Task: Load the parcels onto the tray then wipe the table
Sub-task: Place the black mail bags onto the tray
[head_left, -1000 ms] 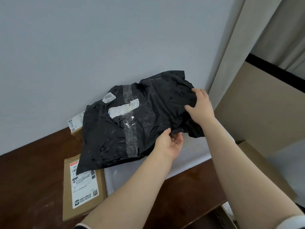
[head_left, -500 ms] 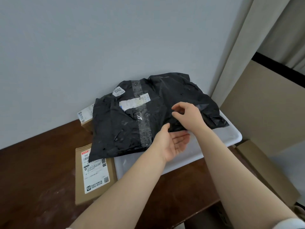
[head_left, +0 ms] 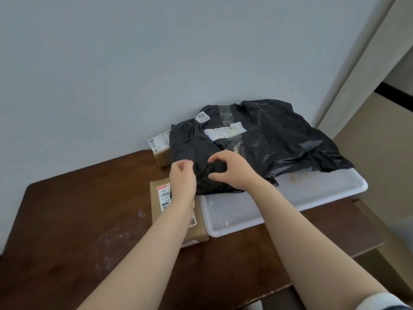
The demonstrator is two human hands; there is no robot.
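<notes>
Black parcel [head_left: 279,142] lying on white tray [head_left: 312,193] against wall, left edge overhanging tray rim (white labels and clear tape on top). Right hand [head_left: 232,170] over near edge, thumb and fingers curved apart, not clamped. Left hand [head_left: 182,177] at left edge, fingers loosely curled, grip not discernible. Flat brown parcel [head_left: 194,231] on dark table [head_left: 78,231] just left of tray; small box [head_left: 161,148] behind, by wall.

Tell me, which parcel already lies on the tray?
The black bag, on the white tray; both brown boxes sit on the table.
</notes>
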